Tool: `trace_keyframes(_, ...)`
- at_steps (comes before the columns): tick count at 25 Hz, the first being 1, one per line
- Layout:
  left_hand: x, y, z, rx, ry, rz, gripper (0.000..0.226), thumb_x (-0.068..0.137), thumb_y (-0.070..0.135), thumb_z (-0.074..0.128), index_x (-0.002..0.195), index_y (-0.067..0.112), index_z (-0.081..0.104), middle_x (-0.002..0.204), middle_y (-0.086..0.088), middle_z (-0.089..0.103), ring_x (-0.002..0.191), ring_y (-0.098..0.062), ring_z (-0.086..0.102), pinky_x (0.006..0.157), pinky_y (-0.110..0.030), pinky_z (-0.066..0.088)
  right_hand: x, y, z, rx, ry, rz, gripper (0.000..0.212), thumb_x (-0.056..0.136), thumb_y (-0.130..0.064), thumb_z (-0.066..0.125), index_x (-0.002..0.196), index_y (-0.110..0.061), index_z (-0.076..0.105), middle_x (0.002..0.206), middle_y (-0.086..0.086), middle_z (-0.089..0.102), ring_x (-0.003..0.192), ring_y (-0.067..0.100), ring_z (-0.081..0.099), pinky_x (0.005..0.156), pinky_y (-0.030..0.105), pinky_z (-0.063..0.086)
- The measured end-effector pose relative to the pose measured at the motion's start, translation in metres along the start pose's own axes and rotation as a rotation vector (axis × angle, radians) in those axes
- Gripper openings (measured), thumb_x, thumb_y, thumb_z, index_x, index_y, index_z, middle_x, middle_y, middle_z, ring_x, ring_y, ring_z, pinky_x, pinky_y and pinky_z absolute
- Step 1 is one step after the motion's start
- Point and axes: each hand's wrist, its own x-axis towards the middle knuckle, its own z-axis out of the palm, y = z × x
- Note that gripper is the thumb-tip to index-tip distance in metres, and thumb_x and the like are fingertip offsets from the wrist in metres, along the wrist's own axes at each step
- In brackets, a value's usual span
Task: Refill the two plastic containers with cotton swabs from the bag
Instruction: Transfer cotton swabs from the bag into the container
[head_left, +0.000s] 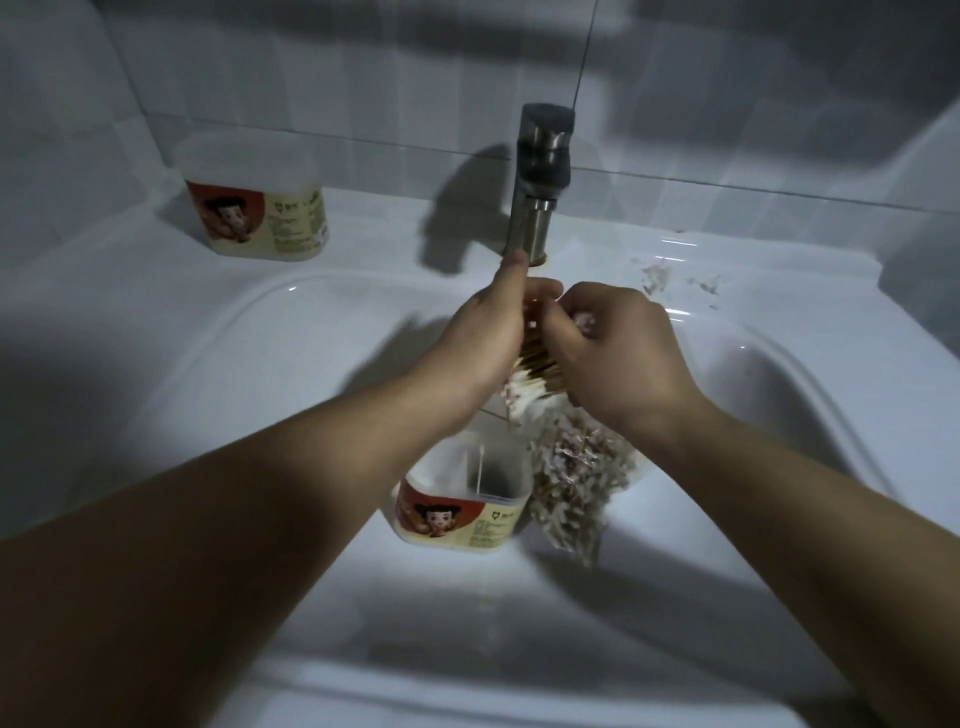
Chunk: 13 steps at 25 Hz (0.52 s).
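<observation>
Both hands gripped a bundle of cotton swabs (535, 371) between them, left hand (488, 338) beside right hand (618, 358). Below them stood an open container (467, 499); the swab bag (576, 483) lay under the right wrist.

One view only, from the camera worn on my head. It looks forward and down, over a white sink (779, 395) set against a tiled wall (363, 78). The wide lens bends the edges of the basin. My forearms enter from the two lower corners and run toward the centre, so the camera sits close above and behind them. The tap (537, 182) stands upper centre, facing me. The far ledge lies across the upper part. No second view to compare.
</observation>
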Motion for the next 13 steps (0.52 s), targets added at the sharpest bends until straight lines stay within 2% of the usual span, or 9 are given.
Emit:
trace_keyframes(2,0.002,0.005,-0.012,0.353,0.047,0.110,0.033,0.106,0.029,0.040,0.119,0.028,0.070,0.122,0.006,0.070,0.111,-0.009,0.063,0.099,-0.030,0.049,-0.003,0.002,0.004,-0.116,-0.071,-0.086,0.024,0.096,-0.031,0.060,0.072,-0.037,0.056,0.060,-0.015,0.059,0.057,-0.005,0.061,0.050,0.007,0.038)
trace_keyframes(3,0.003,0.005,-0.019,0.494,0.068,0.116,0.032,0.102,0.020,0.045,0.122,0.029,0.069,0.126,0.006,0.068,0.113,-0.009,0.061,0.098,-0.028,0.048,-0.004,0.003,0.008,-0.178,-0.106,-0.116,0.022,0.095,-0.033,0.060,0.073,-0.035,0.058,0.065,-0.011,0.063,0.061,0.000,0.062,0.051,0.009,0.039)
trace_keyframes(5,0.005,0.005,-0.036,0.715,0.083,0.038,0.040,0.095,0.013,0.052,0.130,0.029,0.064,0.134,0.003,0.063,0.120,-0.014,0.059,0.099,-0.029,0.048,-0.006,0.008,0.017,-0.283,-0.153,-0.165,0.021,0.094,-0.039,0.061,0.077,-0.028,0.064,0.081,-0.001,0.073,0.070,0.015,0.066,0.058,0.023,0.046)
trace_keyframes(7,0.004,0.003,-0.048,0.909,0.030,-0.090,0.049,0.091,0.018,0.059,0.140,0.026,0.055,0.143,-0.001,0.057,0.125,-0.019,0.057,0.098,-0.029,0.048,-0.008,0.009,0.021,-0.339,-0.197,-0.192,0.022,0.094,-0.041,0.062,0.085,-0.024,0.070,0.079,0.001,0.072,0.073,0.020,0.065,0.056,0.025,0.041)
trace_keyframes(9,0.003,0.001,-0.055,1.036,-0.066,-0.224,0.061,0.091,0.022,0.063,0.149,0.022,0.044,0.147,-0.006,0.052,0.122,-0.025,0.058,0.090,-0.031,0.052,-0.011,0.007,0.020,-0.343,-0.245,-0.192,0.022,0.094,-0.043,0.063,0.086,-0.025,0.072,0.066,-0.003,0.063,0.065,0.013,0.061,0.049,0.015,0.033)
trace_keyframes(10,0.002,0.001,-0.056,1.053,-0.101,-0.285,0.066,0.090,0.024,0.065,0.150,0.021,0.040,0.145,-0.007,0.052,0.115,-0.027,0.060,0.088,-0.034,0.057,-0.012,0.006,0.019,-0.332,-0.263,-0.177,0.021,0.094,-0.043,0.063,0.085,-0.026,0.072,0.062,-0.006,0.059,0.058,0.008,0.058,0.047,0.013,0.035)
trace_keyframes(13,0.002,-0.003,-0.062,1.044,-0.180,-0.420,0.076,0.086,0.027,0.073,0.149,0.024,0.032,0.127,-0.010,0.055,0.097,-0.029,0.065,0.081,-0.046,0.063,-0.013,0.008,0.021,-0.312,-0.313,-0.169,0.021,0.092,-0.045,0.063,0.083,-0.028,0.071,0.061,-0.008,0.058,0.054,0.005,0.054,0.047,0.011,0.034)
